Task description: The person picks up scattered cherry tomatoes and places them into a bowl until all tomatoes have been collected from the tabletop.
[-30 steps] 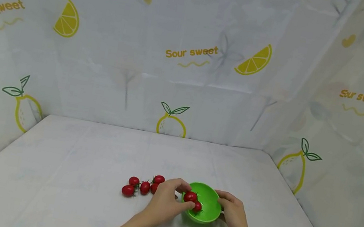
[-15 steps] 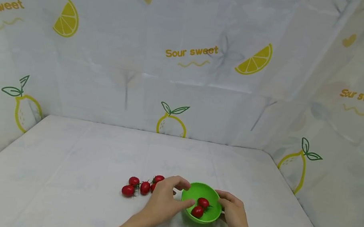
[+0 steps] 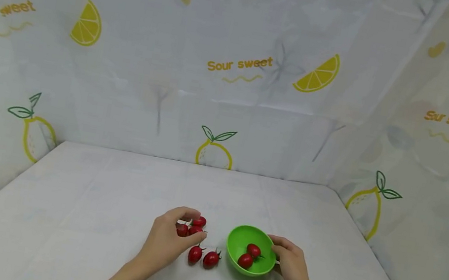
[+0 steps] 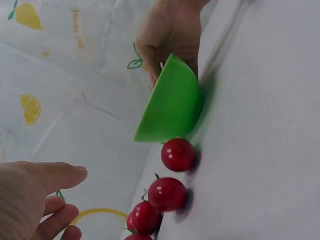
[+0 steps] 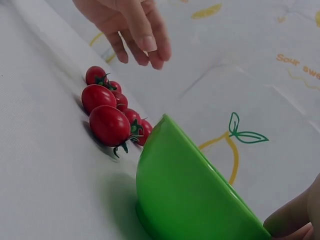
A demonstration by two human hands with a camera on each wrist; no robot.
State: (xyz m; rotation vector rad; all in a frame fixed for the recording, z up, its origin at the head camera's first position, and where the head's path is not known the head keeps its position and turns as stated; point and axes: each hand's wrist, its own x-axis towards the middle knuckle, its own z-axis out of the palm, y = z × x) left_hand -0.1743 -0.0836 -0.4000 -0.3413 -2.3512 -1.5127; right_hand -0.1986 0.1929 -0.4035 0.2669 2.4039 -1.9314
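My left hand [image 3: 166, 232] hovers over loose cherry tomatoes [image 3: 182, 229] on the table, its thumb and fingers spread apart. No tomato is between them; the left wrist view shows this hand [image 4: 25, 195] apart from the row. Two more cherry tomatoes [image 3: 211, 259] lie nearer me, beside the green bowl [image 3: 238, 243]. My right hand [image 3: 289, 261] grips that bowl by its right side, near the rim; part of its hold is hidden. Inside the bowl rest two red cherry tomatoes [image 3: 245, 261], one with a green stem showing.
A white cloth [image 3: 77, 234] covers the table. Behind and at both sides rise white sheets [image 3: 144, 111] printed with lemons and lettering. In the right wrist view, the tomatoes [image 5: 109, 125] are bunched left of the bowl [image 5: 190, 185].
The left hand released a cherry tomato into the bowl, then moved left over the loose ones, uncovering two near the bowl. The right hand keeps its hold on the bowl.
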